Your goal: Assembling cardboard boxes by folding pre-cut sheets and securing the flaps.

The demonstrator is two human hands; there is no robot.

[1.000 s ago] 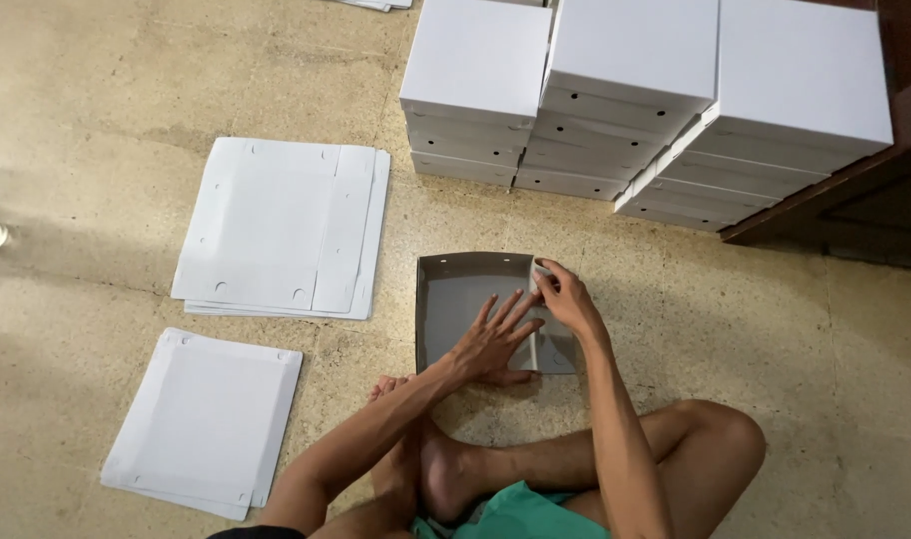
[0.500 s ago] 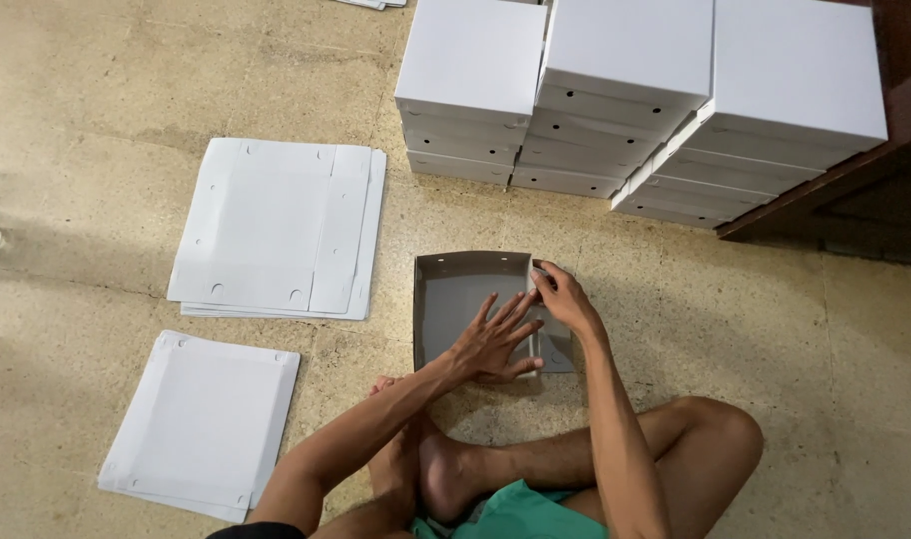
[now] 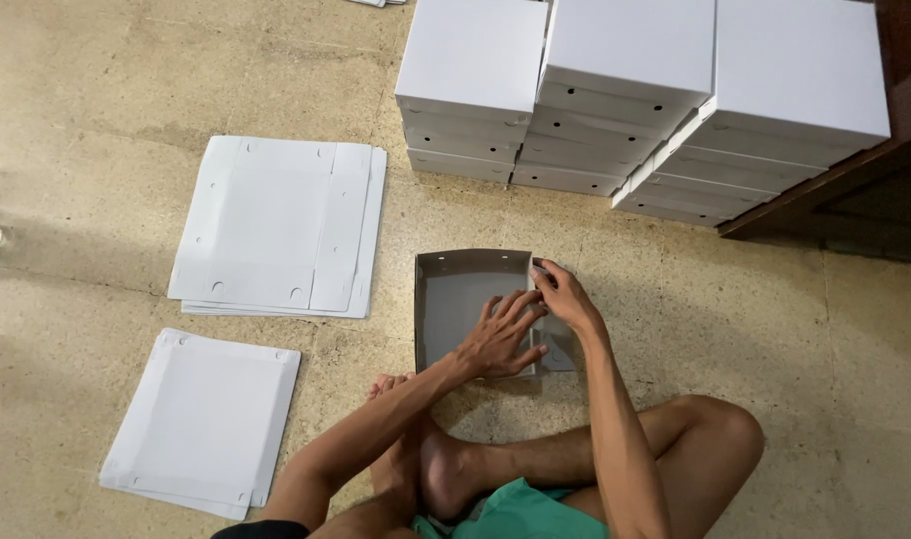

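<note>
Head view: left hand (image 3: 503, 337) lies flat, released, inside grey box (image 3: 455, 299); right hand (image 3: 565, 297) pinches its wall.

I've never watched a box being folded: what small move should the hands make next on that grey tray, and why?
Probably press the right wall upright and tuck its flap in. The half-folded box already has its left and far walls standing, while the right hand pinches the right wall's top corner and the left hand lies flat inside, holding the base down.
</note>
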